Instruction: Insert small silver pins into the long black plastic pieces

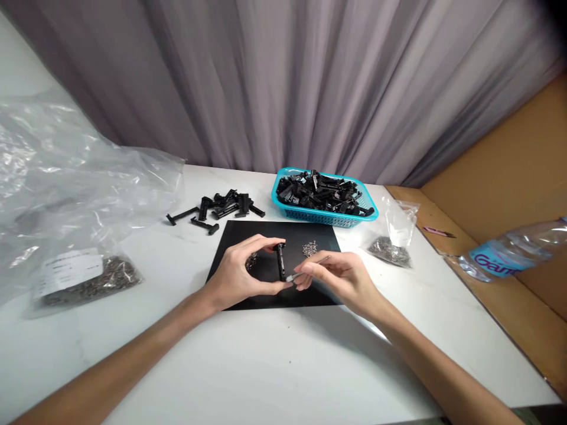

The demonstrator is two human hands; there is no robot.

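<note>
My left hand [241, 268] pinches a narrow black plastic part [280, 262] between thumb and fingers, holding it on end above a black mat [239, 233]. In my right hand [341, 274] is a thin silver metal tool [321, 261], gripped like a pencil. Its tip meets or nearly meets the lower end of the plastic part; contact is too small to make out. A small pile of shiny metal pieces [309, 248] lies on the mat behind my right hand. Another pile of small pieces [251, 261] is partly hidden by my left hand.
A blue basket [325, 219] full of black parts stands behind the mat. Several loose black parts [225, 205] lie to its left. Bags of small metal pieces [88, 280] [390, 251] sit on both sides. A water bottle [509, 254] is at the right, by cardboard.
</note>
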